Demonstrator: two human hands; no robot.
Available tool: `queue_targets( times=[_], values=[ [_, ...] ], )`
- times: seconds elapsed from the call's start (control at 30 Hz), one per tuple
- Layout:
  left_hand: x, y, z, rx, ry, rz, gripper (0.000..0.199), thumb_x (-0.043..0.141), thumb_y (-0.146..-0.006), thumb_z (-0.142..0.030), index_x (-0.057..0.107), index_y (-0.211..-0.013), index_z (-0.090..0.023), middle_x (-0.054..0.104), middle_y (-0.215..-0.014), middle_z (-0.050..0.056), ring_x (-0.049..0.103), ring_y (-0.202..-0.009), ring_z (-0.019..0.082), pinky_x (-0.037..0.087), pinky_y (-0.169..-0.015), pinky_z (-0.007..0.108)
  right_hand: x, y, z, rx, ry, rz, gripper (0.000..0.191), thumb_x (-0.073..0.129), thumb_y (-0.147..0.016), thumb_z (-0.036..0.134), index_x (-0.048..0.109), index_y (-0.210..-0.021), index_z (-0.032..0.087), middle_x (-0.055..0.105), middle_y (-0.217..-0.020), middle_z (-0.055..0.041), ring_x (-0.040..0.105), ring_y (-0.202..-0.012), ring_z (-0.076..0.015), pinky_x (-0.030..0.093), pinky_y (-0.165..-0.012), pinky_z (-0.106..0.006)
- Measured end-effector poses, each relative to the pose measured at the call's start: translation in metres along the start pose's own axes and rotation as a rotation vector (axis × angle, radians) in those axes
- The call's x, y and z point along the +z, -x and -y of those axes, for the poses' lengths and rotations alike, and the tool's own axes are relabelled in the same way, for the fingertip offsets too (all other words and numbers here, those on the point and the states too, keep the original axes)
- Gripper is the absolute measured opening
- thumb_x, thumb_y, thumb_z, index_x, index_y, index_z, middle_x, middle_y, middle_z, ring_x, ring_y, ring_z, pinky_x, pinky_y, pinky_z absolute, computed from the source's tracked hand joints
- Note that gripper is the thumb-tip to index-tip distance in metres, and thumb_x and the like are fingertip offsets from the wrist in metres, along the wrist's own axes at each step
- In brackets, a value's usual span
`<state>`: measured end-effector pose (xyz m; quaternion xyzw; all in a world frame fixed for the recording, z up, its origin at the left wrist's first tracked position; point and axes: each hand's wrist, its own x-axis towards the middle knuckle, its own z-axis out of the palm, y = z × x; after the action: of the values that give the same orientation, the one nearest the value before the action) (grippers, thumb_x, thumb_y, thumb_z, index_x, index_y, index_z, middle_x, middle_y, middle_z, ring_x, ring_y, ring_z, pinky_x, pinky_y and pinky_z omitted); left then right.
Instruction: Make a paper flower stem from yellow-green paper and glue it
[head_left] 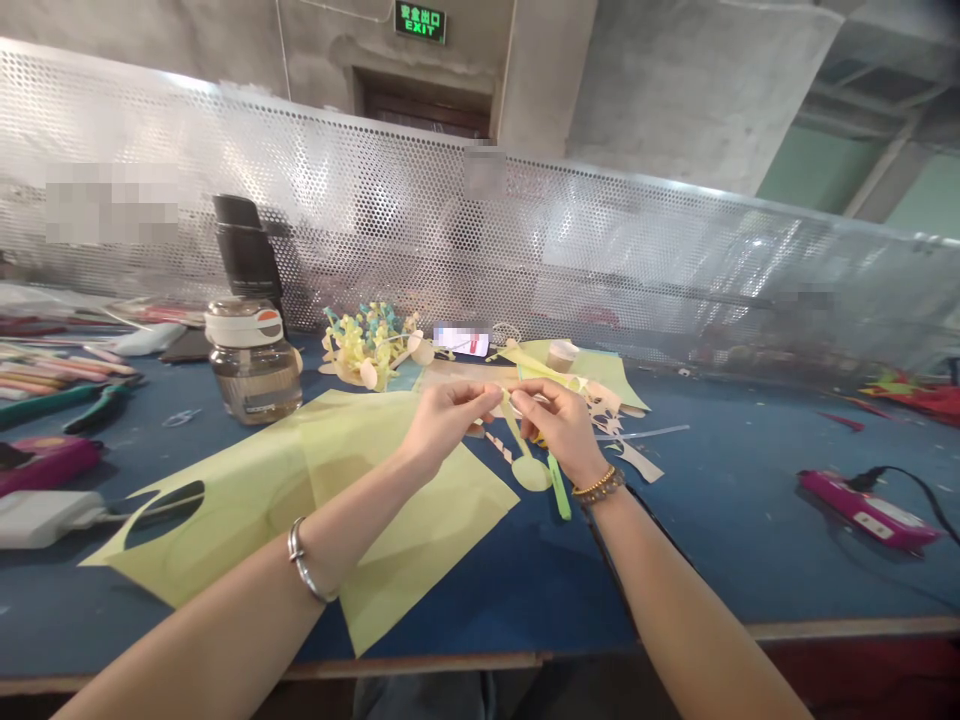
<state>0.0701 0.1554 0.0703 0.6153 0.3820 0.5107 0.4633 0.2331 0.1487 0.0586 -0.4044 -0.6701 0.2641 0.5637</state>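
Here are the two hands, meeting at the centre: the left hand [454, 415] pinches with thumb and forefinger, the right hand [556, 415] pinches close against it, and between them is the top of a slim yellow strip [514, 428]. It's tight in there! The strip runs down toward a round yellow disc [531, 474]; whether that hangs or rests, I can't tell. The danger looks to be at that pinch: pull unevenly and the strip could crease or tear, or the disc could twist round.

Just beside the disc, a green tool [559, 488] lies under the beaded bracelet [600, 487]; a careless dip of that wrist might send it skidding. Near the fingers, a striped stick [499, 447] could roll if brushed.

Out to the left now, the forearm crosses a big yellow sheet [427, 540], and the silver bangle [307, 560] might snag or crumple it. Drag that sheet far and it could bump the bottle [255, 370] at its far edge; a loose lid would mean wet paper.

Beyond the right hand, pale scraps [604, 405] litter the blue counter [720, 520], similar enough in colour that a small piece could get lost among them.
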Motion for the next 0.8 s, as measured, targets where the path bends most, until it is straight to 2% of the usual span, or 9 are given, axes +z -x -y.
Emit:
queue_targets(
  times=[0.1, 0.27, 0.53, 0.67, 0.8],
  values=[
    [0.0001, 0.0003, -0.0004, -0.002, 0.021, -0.002, 0.025, 0.067, -0.072, -0.041, 0.069, -0.077, -0.017, 0.063, -0.072, 0.003, 0.057, -0.067, 0.011, 0.046, -0.056, 0.019, 0.0012, -0.0001, -0.0006, 0.033, -0.005, 0.048, 0.026, 0.061, -0.081, 0.04, 0.065, -0.092, 0.017, 0.055, -0.048, 0.0033, 0.053, -0.043, -0.011, 0.042, -0.044, -0.022],
    [0.0003, 0.0004, -0.0006, -0.003, 0.051, 0.01, 0.025, 0.066, -0.073, -0.041, 0.069, -0.076, -0.017, 0.064, -0.074, 0.002, 0.057, -0.066, 0.01, 0.046, -0.056, 0.018, 0.003, 0.0009, -0.0011, 0.025, 0.026, 0.114, 0.024, 0.063, -0.079, 0.041, 0.064, -0.083, 0.017, 0.055, -0.052, 0.0031, 0.054, -0.045, -0.0111, 0.043, -0.046, -0.023],
    [-0.0006, -0.0011, 0.0007, 0.006, 0.036, -0.021, 0.029, 0.063, -0.075, -0.045, 0.07, -0.082, -0.017, 0.067, -0.08, 0.004, 0.059, -0.068, 0.012, 0.047, -0.054, 0.019, 0.0024, 0.0011, 0.0005, 0.029, -0.005, 0.11, 0.021, 0.061, -0.081, 0.037, 0.062, -0.075, 0.017, 0.052, -0.046, 0.0044, 0.051, -0.042, -0.0095, 0.038, -0.043, -0.021],
    [-0.001, -0.001, 0.001, 0.039, -0.055, -0.004, 0.029, 0.066, -0.072, -0.044, 0.07, -0.077, -0.017, 0.066, -0.075, 0.004, 0.058, -0.069, 0.013, 0.047, -0.055, 0.02, 0.0025, 0.0017, 0.0026, 0.015, -0.002, 0.124, 0.022, 0.061, -0.082, 0.037, 0.063, -0.076, 0.016, 0.052, -0.048, 0.0044, 0.05, -0.043, -0.0087, 0.038, -0.043, -0.021],
    [-0.0004, -0.0006, 0.0007, 0.017, -0.035, 0.011, 0.027, 0.066, -0.073, -0.042, 0.07, -0.077, -0.016, 0.064, -0.072, 0.003, 0.057, -0.067, 0.012, 0.047, -0.055, 0.019, 0.0025, 0.0014, 0.0019, 0.009, 0.015, 0.121, 0.024, 0.06, -0.082, 0.038, 0.064, -0.078, 0.015, 0.051, -0.049, 0.0038, 0.05, -0.044, -0.0092, 0.038, -0.044, -0.021]
  ],
)
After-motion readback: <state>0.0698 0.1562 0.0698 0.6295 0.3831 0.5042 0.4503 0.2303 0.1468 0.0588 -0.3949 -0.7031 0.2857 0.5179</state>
